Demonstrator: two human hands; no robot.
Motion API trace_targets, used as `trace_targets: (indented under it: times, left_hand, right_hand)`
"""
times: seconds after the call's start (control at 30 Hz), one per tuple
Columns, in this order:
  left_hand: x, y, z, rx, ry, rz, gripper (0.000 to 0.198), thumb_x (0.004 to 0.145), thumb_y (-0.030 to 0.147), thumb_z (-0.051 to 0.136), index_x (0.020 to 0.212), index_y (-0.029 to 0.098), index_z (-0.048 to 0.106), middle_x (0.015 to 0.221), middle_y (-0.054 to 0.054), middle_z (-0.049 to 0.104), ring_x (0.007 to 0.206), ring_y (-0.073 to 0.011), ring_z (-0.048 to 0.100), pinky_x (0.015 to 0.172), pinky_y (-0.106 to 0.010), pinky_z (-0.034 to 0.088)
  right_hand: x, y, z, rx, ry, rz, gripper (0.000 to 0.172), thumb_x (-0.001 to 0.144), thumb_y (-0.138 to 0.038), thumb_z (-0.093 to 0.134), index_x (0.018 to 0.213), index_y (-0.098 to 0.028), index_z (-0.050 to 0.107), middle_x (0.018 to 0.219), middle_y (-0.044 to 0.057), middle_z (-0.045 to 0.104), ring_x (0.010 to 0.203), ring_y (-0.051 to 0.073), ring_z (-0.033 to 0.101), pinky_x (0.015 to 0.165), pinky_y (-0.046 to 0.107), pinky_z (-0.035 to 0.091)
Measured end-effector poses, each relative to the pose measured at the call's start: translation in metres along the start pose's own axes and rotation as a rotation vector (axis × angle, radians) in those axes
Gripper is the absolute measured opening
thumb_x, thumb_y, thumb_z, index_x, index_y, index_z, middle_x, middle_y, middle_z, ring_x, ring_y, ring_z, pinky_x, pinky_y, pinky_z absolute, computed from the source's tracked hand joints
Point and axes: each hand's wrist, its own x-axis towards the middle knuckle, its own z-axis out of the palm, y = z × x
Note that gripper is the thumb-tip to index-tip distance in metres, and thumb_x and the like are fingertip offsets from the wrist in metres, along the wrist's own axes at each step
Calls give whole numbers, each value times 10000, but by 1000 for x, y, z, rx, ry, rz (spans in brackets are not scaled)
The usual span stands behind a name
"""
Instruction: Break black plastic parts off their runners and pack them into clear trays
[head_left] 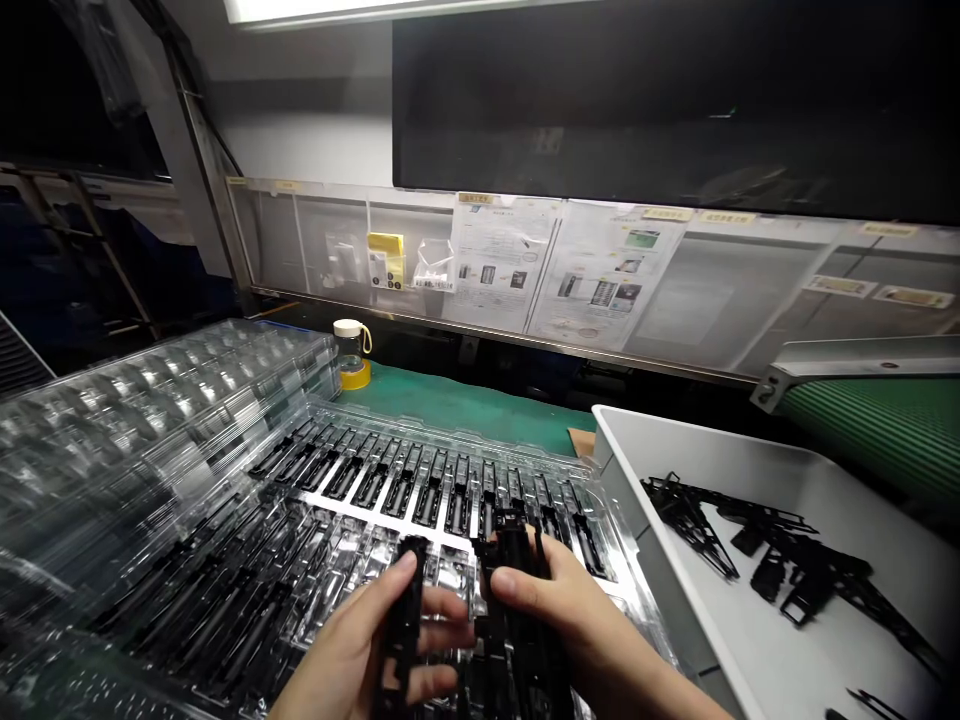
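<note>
My left hand [349, 640] grips one narrow black plastic part [406, 615] upright, thumb on its upper end and the other fingers apart behind it. Close beside it on the right, my right hand [574, 605] is closed around several similar black plastic frames [516, 610], with the thumb across them. Both hands are above a clear plastic tray [637, 555]. Rows of black parts [431, 497] lie in its pockets at the back and at the left. The tray pockets under my hands are partly hidden.
A white bin [679, 575] at the right holds loose black parts [802, 570]. Stacked clear trays [172, 400] stand at the left, near a lidded bottle [350, 345] on a green mat [472, 405]. Instruction sheets [499, 265] hang behind; a green ribbed belt [885, 415] is at right.
</note>
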Motion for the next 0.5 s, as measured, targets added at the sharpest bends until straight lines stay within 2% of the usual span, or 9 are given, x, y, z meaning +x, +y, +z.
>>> trace_targets:
  times: [0.07, 0.17, 0.23, 0.33, 0.5]
  left_hand:
    - [-1, -1, -1, 167, 2, 136, 324, 598, 345, 612, 813, 115, 533, 782, -77, 563, 805, -227, 517, 650, -297, 412]
    - [4, -9, -1, 343, -126, 191, 470, 490, 258, 695, 885, 147, 466, 719, -61, 591, 716, -226, 549, 642, -311, 405]
    - [8, -13, 0, 366, -156, 247, 442, 502, 218, 682, 875, 150, 455, 794, -67, 594, 745, -212, 545, 677, -305, 401]
    - [9, -14, 0, 313, -115, 315, 375, 557, 196, 642, 872, 149, 444, 871, -75, 574, 799, -216, 534, 733, -329, 398]
    - [7, -13, -4, 147, -40, 203, 288, 644, 204, 557, 901, 126, 450, 934, -109, 541, 755, -232, 546, 616, -329, 438]
  right_hand:
    - [1, 0, 3, -15, 45, 23, 345, 512, -304, 663, 760, -135, 493, 659, 5, 538, 583, 113, 507, 540, 230, 405]
    - [0, 2, 6, -34, 67, 60, 363, 492, -327, 670, 747, -145, 488, 692, 16, 550, 646, 152, 528, 589, 281, 428]
    - [0, 2, 7, -64, 45, 51, 346, 506, -331, 661, 746, -146, 494, 700, 18, 552, 669, 158, 532, 632, 300, 427]
    - [-1, 2, 4, -39, -12, 65, 309, 567, -321, 613, 798, -150, 498, 668, 8, 541, 610, 130, 527, 597, 272, 424]
    - [-2, -1, 3, 93, -12, 168, 401, 613, -271, 553, 993, -207, 444, 705, 4, 525, 573, 119, 513, 540, 281, 432]
